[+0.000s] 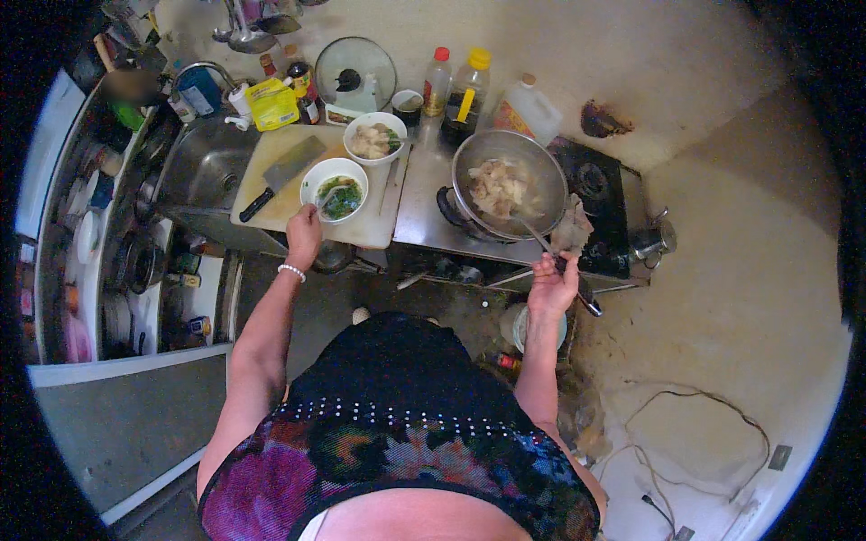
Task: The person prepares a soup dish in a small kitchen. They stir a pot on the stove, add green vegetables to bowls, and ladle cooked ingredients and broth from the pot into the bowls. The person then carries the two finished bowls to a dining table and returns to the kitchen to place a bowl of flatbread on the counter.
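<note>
My left hand (304,238) pinches the handle of a spoon (330,196) at the near rim of a white bowl (308,177). Chopped greens (342,197) in liquid fill that bowl's bottom. Farther back, a second white bowl (348,138) holds pale pieces of food and greens, with a utensil leaning in it. My right hand (553,287) grips a long-handled utensil (538,233), whose head is hidden among pale cooked pieces (504,189) in a metal wok (558,159). The wok sits on the stove. A cloth (574,226) hangs at its right rim.
A cleaver (294,162) lies on the cutting board (365,233), with chopsticks (385,186) right of the bowls. A metal sink (203,162) is left. Bottles (468,95) and a glass lid (355,57) stand along the wall. A second burner (592,179) is right of the wok.
</note>
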The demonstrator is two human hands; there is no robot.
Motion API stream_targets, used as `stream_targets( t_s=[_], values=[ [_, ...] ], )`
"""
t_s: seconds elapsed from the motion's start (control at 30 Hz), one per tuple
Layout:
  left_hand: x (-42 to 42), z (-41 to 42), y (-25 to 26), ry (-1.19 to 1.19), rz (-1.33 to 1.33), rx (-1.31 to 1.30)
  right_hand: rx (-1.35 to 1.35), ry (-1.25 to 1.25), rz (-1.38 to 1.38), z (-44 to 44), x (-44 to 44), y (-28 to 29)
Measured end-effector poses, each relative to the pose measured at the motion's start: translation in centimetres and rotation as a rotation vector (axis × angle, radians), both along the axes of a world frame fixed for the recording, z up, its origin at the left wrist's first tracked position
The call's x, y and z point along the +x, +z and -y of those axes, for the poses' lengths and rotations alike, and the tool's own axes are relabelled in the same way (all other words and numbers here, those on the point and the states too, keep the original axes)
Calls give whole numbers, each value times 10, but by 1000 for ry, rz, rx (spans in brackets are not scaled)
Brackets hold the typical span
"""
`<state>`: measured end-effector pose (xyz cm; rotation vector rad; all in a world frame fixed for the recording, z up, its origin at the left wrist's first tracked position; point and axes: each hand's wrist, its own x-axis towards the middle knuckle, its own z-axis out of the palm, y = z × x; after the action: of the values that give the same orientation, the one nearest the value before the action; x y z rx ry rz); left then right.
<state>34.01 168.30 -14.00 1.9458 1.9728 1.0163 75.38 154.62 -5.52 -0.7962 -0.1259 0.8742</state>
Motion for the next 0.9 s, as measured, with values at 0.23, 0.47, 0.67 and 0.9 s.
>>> stream_targets(
  t_s=[0.23, 0.47, 0.67, 0.9],
  values=[
    [-14, -14, 8, 106, 62, -7, -32, -17, 70, -1, 0, 12],
    [-20, -13, 26, 172, 483, -107, 55, 64, 89, -4, -3, 30],
    [-39, -11, 33, 283, 937, -134, 21, 122, 98, -20, -36, 62],
    [-66, 9, 48, 340, 967, -127, 8, 262, -13, -57, -109, 74]
  ],
)
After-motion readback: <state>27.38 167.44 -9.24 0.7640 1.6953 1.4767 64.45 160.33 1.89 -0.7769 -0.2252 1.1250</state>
